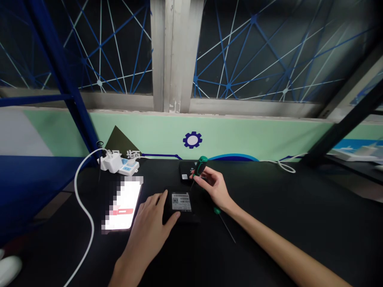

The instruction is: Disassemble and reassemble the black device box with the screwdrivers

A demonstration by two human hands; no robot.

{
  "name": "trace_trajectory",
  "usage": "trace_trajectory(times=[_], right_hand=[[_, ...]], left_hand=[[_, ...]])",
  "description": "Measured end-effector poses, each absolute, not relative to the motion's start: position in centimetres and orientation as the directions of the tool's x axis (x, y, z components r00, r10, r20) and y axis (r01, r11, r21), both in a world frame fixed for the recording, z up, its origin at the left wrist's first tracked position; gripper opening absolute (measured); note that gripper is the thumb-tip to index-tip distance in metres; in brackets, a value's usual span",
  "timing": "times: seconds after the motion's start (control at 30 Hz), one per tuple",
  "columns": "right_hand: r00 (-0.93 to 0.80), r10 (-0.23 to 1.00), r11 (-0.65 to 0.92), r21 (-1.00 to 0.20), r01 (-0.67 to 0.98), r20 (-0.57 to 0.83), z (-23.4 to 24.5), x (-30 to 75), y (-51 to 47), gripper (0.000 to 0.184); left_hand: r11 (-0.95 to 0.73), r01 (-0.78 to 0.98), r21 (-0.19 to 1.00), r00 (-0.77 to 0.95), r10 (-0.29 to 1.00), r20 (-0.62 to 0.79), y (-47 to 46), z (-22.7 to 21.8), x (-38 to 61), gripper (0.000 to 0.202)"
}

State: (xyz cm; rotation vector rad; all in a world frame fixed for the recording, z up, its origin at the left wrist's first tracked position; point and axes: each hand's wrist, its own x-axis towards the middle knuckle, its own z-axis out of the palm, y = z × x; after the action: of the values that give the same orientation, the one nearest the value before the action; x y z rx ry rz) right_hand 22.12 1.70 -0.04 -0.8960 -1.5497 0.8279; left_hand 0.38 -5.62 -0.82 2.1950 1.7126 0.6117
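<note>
A small black box [181,207] with a white label on top lies on the black table [269,207]. My left hand [151,223] rests on its left side, fingers spread flat against it. My right hand [214,185] is closed round a green-handled screwdriver [199,167], held nearly upright, its tip at the box's far right corner. A second black device [186,172] with a small label lies just behind the box.
A lit phone [124,205] lies left of the box, with a white cable [82,207] running to a power strip [119,164] at the wall. Another green-handled screwdriver [224,224] lies under my right wrist. A blue frame post [68,79] stands at the left.
</note>
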Motion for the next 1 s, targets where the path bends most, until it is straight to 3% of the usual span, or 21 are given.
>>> trace_trajectory(times=[0.23, 0.37, 0.47, 0.53, 0.57, 0.63, 0.87, 1.0], right_hand=[[-0.031, 0.896, 0.443, -0.894, 0.065, 0.442, -0.3, 21.1, 1.9, 0.034], [-0.033, 0.899, 0.439, -0.896, 0.071, 0.438, -0.2, 21.1, 1.9, 0.036], [-0.035, 0.901, 0.434, -0.897, 0.087, 0.432, -0.4, 21.2, 1.9, 0.035], [-0.043, 0.903, 0.430, -0.899, 0.083, 0.428, -0.5, 21.3, 1.9, 0.034], [-0.048, 0.903, 0.430, -0.899, 0.082, 0.427, -0.5, 21.3, 1.9, 0.034], [-0.058, 0.902, 0.431, -0.898, 0.087, 0.428, -0.6, 21.4, 1.8, 0.034], [-0.129, 0.890, 0.447, -0.893, 0.059, 0.437, 0.0, 22.2, 1.3, 0.033], [-0.115, 0.902, 0.426, -0.902, 0.065, 0.417, 0.1, 22.3, 1.5, 0.033]], left_hand=[[-0.254, 0.839, 0.481, 0.208, 0.967, 0.148, -5.6, -1.0, 0.4, 0.061], [-0.234, 0.769, 0.595, 0.163, 0.972, 0.171, -5.8, -0.9, 0.6, 0.060], [-0.180, 0.475, 0.861, 0.078, 0.984, 0.162, -6.0, 0.4, 0.9, 0.061], [-0.067, -0.027, 0.997, 0.080, 0.994, 0.069, -6.1, 1.6, 1.0, 0.055], [0.036, -0.314, 0.949, 0.093, 0.996, -0.007, -6.1, 2.1, 1.0, 0.056], [0.272, -0.676, 0.685, 0.134, 0.959, -0.249, -5.9, 2.8, 0.9, 0.058], [0.315, -0.881, 0.354, 0.141, 0.887, -0.440, -5.4, 2.3, 0.3, 0.052], [0.318, -0.895, 0.314, 0.156, 0.881, -0.447, -5.3, 2.2, 0.3, 0.052]])
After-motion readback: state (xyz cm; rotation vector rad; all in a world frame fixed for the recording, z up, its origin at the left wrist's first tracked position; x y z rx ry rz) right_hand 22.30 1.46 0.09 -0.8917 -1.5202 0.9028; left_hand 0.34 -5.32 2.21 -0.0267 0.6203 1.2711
